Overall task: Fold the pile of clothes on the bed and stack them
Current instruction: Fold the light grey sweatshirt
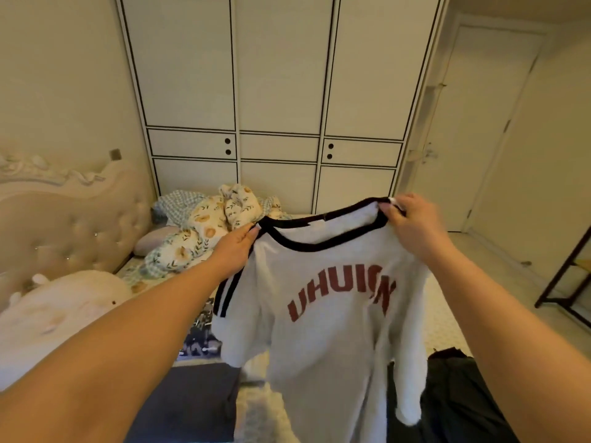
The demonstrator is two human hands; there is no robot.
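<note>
White T-shirt (323, 314) hangs upright in air over bed (447, 324), printed side toward camera, long axis vertical. Left hand (235, 247) and right hand (412, 222) pinch shoulder seams beside dark collar — both equally near, level. Next, likely: lay it flat.

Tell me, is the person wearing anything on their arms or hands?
No. Both forearms are bare along their whole visible length, with no sleeves, gloves, watch or bracelets showing. The left hand and right hand have no rings that can be seen. The fingernails look short and unpainted, though the picture is slightly blurred.
</note>
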